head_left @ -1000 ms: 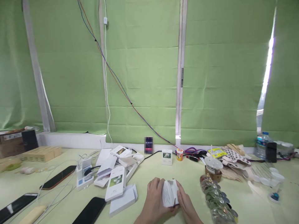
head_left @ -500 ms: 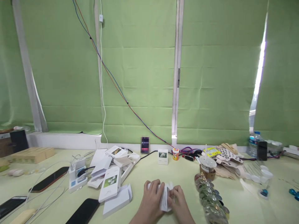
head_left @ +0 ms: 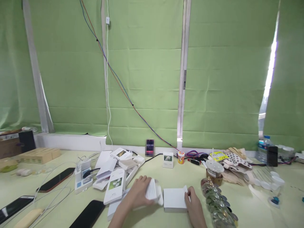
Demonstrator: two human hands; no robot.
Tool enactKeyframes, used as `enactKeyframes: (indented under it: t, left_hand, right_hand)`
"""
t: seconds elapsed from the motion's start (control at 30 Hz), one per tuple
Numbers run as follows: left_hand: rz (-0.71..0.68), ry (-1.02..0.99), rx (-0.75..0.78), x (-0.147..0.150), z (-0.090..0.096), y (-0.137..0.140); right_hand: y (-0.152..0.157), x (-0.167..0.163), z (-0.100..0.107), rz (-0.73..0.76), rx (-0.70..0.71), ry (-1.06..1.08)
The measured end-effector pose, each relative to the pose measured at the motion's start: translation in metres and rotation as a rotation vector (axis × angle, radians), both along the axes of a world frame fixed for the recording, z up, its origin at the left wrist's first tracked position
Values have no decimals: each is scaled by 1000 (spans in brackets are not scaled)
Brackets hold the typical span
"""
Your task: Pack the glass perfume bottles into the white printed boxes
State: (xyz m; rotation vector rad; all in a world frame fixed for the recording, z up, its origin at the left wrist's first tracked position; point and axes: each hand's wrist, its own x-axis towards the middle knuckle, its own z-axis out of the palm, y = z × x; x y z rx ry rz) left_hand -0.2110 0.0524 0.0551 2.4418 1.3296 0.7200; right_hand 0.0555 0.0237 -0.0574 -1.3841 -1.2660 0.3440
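My left hand [head_left: 139, 193] grips a small white box part with fine print [head_left: 153, 191], holding it just above the pale green table [head_left: 180, 177]. A plain white box piece [head_left: 174, 199] lies flat on the table to its right, and my right hand [head_left: 196, 205] holds that piece by its right edge. The two white pieces are a little apart from each other.
A heap of white boxes with flower pictures [head_left: 116, 175] lies left of my hands. Black phones [head_left: 89, 213] and cables lie further left. A row of round tins [head_left: 220, 205] runs along the right. A lidded cup [head_left: 213, 169], pouches and a water bottle [head_left: 263, 148] stand behind.
Both hands held one white box together before. Now the box is in two parts: my left hand has carried one part left, and the other lies flat under my right hand.
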Motion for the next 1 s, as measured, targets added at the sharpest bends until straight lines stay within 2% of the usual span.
enactKeyframes:
  t: [0.07,0.13,0.2,0.27,0.33,0.43,0.5,0.77,0.9,1.0]
  left_hand:
    - [115,-338,-54,-8,10,8]
    - [191,-795,-245,-7,13,12]
    - [153,-1249,-545,4,8,11]
    - [43,-1555,-812,22,-2,5]
    - [-9,-1597,-925,42,-13,-4]
    - [-176,-1698,-1135,67,-24,-18]
    - [-215,-1733,-1187,76,-28,-24]
    - [-176,-1718,-1160,86,-39,-27]
    - [-177,-1781,-1107,88,-39,-26]
    - [-205,-1821,-1108,86,-35,-25]
  right_hand:
    - [2,3,1,-39,35,-32]
    - [3,0,2,-103,97,-96]
    - [0,-9,2,-144,221,-245]
    - [-6,-24,1,-125,356,-406]
    - [-14,-39,0,-74,438,-487]
    - [-21,-53,0,-41,528,-553]
    - [-22,-55,1,-49,578,-573]
    - [-15,-47,5,-134,560,-556]
    - [-23,-45,13,-73,582,-602]
    - [-30,-46,20,-16,687,-755]
